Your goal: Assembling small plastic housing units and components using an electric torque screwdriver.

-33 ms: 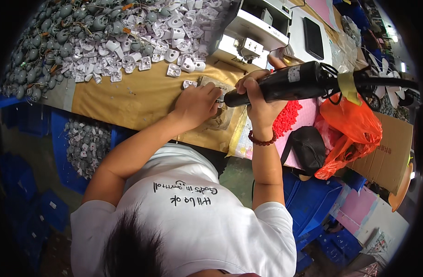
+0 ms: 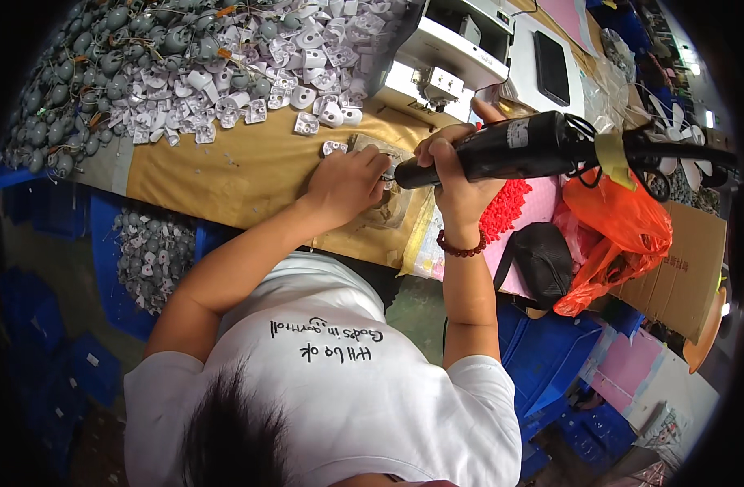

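Observation:
My right hand is wrapped round a black electric screwdriver, which lies nearly level with its tip pointing left. That tip meets the fingers of my left hand, which are bent and pressed together over a worn, brownish block on the bench. A small pale piece shows between the fingertips and the tool; the fingers hide most of it, so its kind cannot be made out. Just beyond my left hand sits a white plastic housing with holes. A red bead bracelet circles my right wrist.
Heaped white plastic housings and grey bulb-shaped parts with wires cover the far left. A white boxy device and a phone stand beyond. To the right are red pieces, a black pouch and an orange bag.
The cable behind the screwdriver has shifted slightly, and a loop of it now hangs lower. Both hands stay in the same place.

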Available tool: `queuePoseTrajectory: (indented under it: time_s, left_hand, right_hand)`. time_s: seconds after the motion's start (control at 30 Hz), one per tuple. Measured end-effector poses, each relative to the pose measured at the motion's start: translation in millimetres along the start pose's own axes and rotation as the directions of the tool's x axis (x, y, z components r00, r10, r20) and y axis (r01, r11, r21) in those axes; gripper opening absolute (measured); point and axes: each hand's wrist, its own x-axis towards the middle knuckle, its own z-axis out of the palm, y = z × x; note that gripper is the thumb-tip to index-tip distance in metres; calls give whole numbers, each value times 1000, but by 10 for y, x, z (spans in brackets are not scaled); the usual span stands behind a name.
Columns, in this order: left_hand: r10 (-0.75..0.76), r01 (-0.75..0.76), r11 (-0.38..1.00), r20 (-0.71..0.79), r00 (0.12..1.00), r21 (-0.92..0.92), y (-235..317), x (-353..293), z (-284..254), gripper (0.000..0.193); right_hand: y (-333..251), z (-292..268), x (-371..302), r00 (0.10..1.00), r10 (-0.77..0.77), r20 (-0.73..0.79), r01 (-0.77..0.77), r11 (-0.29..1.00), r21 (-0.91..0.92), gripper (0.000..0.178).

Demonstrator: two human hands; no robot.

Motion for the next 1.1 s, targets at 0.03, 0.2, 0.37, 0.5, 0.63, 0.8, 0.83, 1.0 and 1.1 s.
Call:
queuePoseTrajectory:
  time_s: [0.03, 0.2, 0.37, 0.5, 0.63, 0.8, 0.83, 1.0, 1.1]
  left_hand:
    - [8, -8, 1000, -15, 1000, 0, -4, -3, 10, 33]
    - [40, -41, 999, -51, 998, -12, -8, -8, -1, 32]
    - [51, -51, 999, -15, 999, 8, 5, 2, -61, 30]
    - [19, -19, 1000, 9, 1000, -15, 20, 10, -67, 30]
    - [-3, 3, 999, 8, 1000, -37, 22, 5, -52, 30]
    - [-18, 20, 998, 26, 999, -51, 38, 26, -77, 29]
    - [-25, 27, 999, 42, 999, -46, 28, 26, -69, 29]
    - [-75, 77, 997, 74, 994, -18, 46, 22, -70, 30]
    - [-72, 73, 997, 49, 996, -17, 58, 3, -53, 32]
  right_hand:
    - [16, 1, -24, 1000, -19, 1, 19, 1000, 15, 64]
    - [84, -21, -169, 996, -61, 62, 63, 998, -30, 58]
    - [198, -27, -352, 982, -117, 149, 116, 993, 19, 49]
    - [246, -4, -396, 976, -177, 126, 176, 984, 19, 42]
    - [223, -3, -374, 968, -213, 132, 220, 975, -37, 35]
    - [225, 13, -383, 970, -203, 137, 212, 976, -53, 34]
    - [231, 8, -386, 968, -206, 143, 216, 975, -53, 34]
    - [243, -37, -400, 969, -158, 188, 173, 983, -66, 34]
    - [190, -24, -396, 986, -75, 147, 76, 997, -1, 34]
